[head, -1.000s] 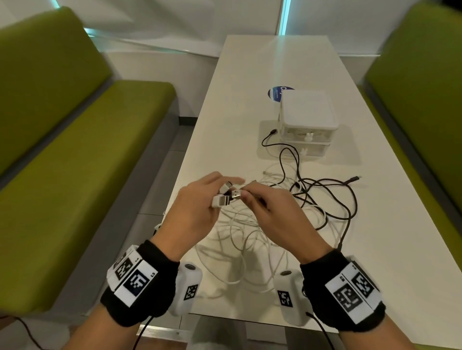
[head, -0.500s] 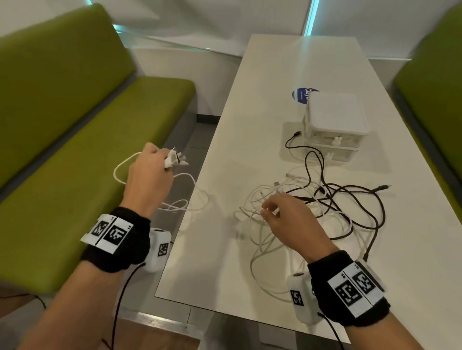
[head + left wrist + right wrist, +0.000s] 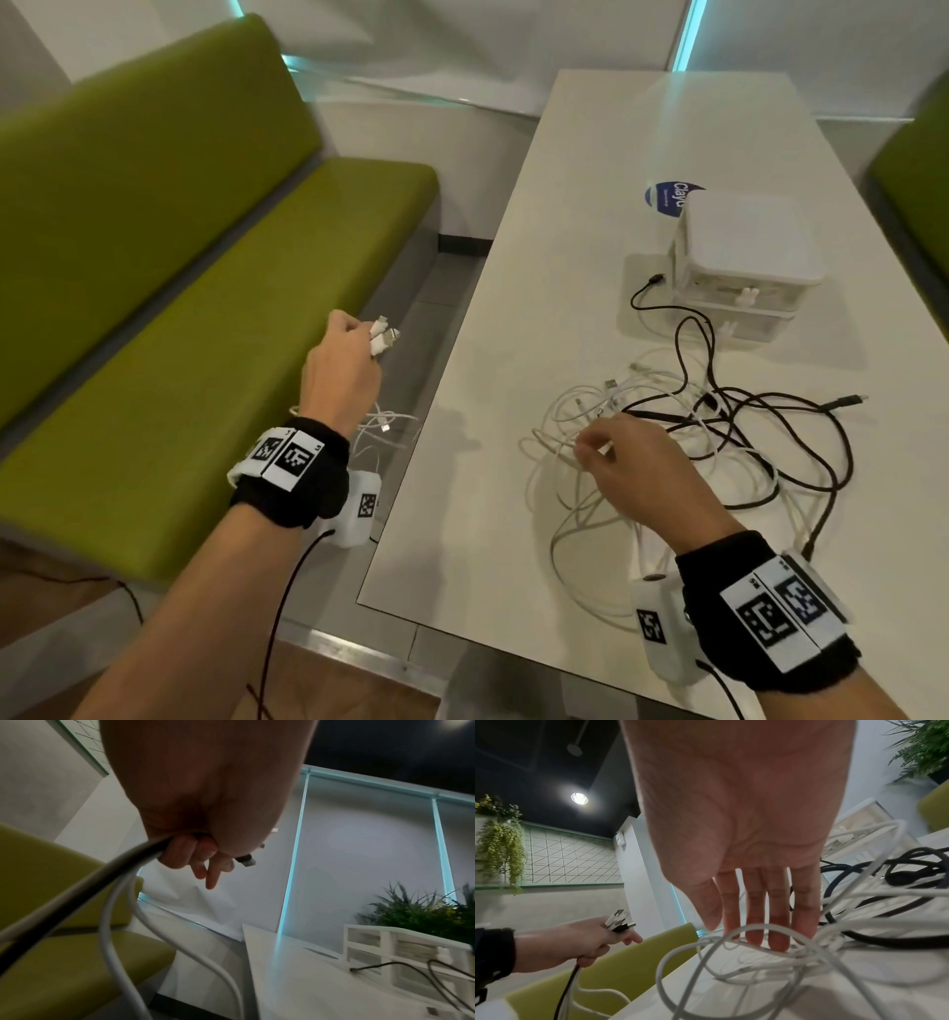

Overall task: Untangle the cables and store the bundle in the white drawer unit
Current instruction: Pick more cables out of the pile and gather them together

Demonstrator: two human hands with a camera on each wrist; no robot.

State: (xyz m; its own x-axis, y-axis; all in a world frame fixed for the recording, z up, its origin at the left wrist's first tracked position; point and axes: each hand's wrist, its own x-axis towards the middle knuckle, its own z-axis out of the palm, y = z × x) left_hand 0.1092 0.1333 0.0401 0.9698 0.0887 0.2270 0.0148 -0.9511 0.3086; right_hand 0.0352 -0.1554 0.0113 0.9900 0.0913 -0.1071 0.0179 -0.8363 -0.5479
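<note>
A tangle of white cables point(image 3: 570, 411) and black cables point(image 3: 770, 426) lies on the white table point(image 3: 513, 318). Behind it stands the white drawer unit point(image 3: 744, 252), its drawers closed. My left hand point(image 3: 354, 334) is off the table's left edge, over the gap by the bench. It grips white cable ends whose plugs point(image 3: 384, 334) stick out of the fist, and the cable point(image 3: 115, 902) loops down below it. My right hand point(image 3: 590, 447) is over the tangle's near left side. Its straight fingers point(image 3: 777, 923) touch the white strands.
A green bench point(image 3: 205, 308) runs along the left, with a second green seat point(image 3: 914, 154) at the right. A blue sticker point(image 3: 665, 198) lies behind the drawer unit. A black plug end point(image 3: 655, 280) lies just left of the unit. Potted greenery point(image 3: 424, 912) stands behind.
The hands, together a second ago, have parted. My left hand pulled the white cable ends left off the table, and my right hand lowered onto the tangle.
</note>
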